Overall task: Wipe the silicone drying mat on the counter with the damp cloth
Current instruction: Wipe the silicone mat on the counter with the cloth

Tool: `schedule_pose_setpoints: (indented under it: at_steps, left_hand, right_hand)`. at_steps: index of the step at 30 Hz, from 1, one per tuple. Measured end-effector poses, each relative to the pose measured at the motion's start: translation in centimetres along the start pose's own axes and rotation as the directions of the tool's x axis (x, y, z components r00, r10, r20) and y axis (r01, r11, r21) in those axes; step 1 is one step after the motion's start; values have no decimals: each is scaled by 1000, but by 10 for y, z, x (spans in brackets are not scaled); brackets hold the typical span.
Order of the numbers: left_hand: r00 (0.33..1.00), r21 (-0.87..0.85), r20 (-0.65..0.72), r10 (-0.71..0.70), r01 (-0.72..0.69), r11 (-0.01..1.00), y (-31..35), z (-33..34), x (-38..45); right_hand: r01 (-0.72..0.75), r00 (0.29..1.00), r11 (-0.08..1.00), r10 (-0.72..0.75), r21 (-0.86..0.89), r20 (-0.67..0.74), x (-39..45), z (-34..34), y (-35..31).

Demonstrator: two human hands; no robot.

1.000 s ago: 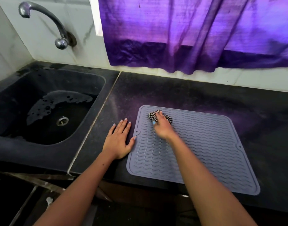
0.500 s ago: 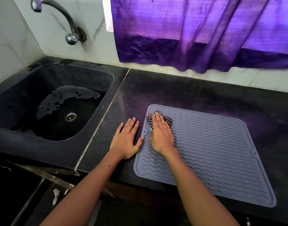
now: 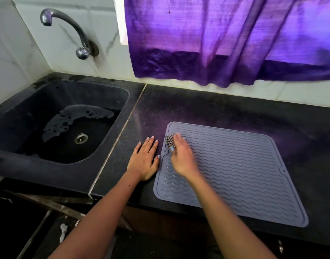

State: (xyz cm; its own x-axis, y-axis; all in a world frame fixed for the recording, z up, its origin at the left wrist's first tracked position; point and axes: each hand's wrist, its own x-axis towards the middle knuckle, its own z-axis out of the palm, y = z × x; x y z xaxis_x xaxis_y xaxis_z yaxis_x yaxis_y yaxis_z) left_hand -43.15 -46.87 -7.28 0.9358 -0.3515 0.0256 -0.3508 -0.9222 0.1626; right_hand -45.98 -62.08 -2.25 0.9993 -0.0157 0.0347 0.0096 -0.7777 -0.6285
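Mat (image 3: 235,171), grey silicone with wavy ribs, lies flat on the black stone counter (image 3: 207,109), just right of the sink (image 3: 20,165), its near edge close to the counter's front.

Right hand (image 3: 182,156) on the mat's left margin, near the far corner. Motion blur on it, so finger detail is soft: fingers appear laid over a bunched checkered cloth (image 3: 169,140), pressing it onto the ribs. Only a bit of cloth peeks out past the fingertips. Whether the thumb curls round it, I cannot tell.

Left hand (image 3: 144,159) flat on bare counter just beside the mat's left edge, fingers straight and spread, holding nothing. Thumb tip reaches the mat's rim; likely bracing it against sliding.

Step in hand, by my reading: wiping, and early in it. The cloth works one corner strip only, and most of the mat to the right and toward the near edge looks untouched, though wetness is hard to read on this surface.

Next move calls for carrying the cloth rightward across the ribs, firm enough to reach the grooves, with the left hand pinning the edge.

Tap (image 3: 67,28) over the sink; purple curtain (image 3: 226,38) hangs behind.
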Motion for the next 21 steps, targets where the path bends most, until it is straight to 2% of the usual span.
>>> schedule_pose_setpoints:
  at_steps: [3, 10, 12, 13, 14, 15, 16, 17, 18, 19, 21]
  left_hand:
    - [1000, 10, -16, -4, 4, 1000, 0, 2, 2]
    - [1000, 3, -31, -4, 5, 1000, 1, 4, 1]
    - [1000, -5, -31, -5, 5, 1000, 2, 1, 0]
    - [1000, -12, -27, -4, 3, 1000, 3, -1, -1]
    - [1000, -20, -18, -1, 0, 1000, 4, -3, -1]
    - [1000, -28, -7, 1, -1, 1000, 3, -4, -1]
    - [1000, -32, -2, 1, -1, 999, 4, -5, -2]
    - [1000, -32, -3, -1, 1, 999, 4, -5, -2]
    - [1000, -31, -3, -4, 3, 1000, 4, -5, -2]
    - [1000, -30, -2, -5, 5, 1000, 4, -5, -2]
    - [1000, -31, -2, -9, 9, 999, 3, -4, -1]
  right_hand:
    - [114, 993, 958, -114, -264, 19, -24, 31, 10]
    - [137, 989, 943, -113, -302, 98, -10, 28, 14]
    - [107, 981, 983, -80, -149, 179, -5, 17, 9]
    - [16, 976, 999, -26, 46, 217, -1, 7, 4]
    - [-106, 974, 953, 42, 283, 224, 3, -6, -1]
    - [-194, 975, 864, 120, 465, 184, 7, -16, -2]
    - [-224, 975, 810, 194, 542, 113, 10, -26, -2]
    - [-200, 976, 843, 215, 500, 27, 8, -33, -1]
    - [-156, 983, 909, 183, 386, -34, 5, -37, 1]
    - [-91, 992, 971, 108, 223, -66, 0, -36, 4]
    - [20, 998, 995, -26, -94, -60, -14, -23, 13]
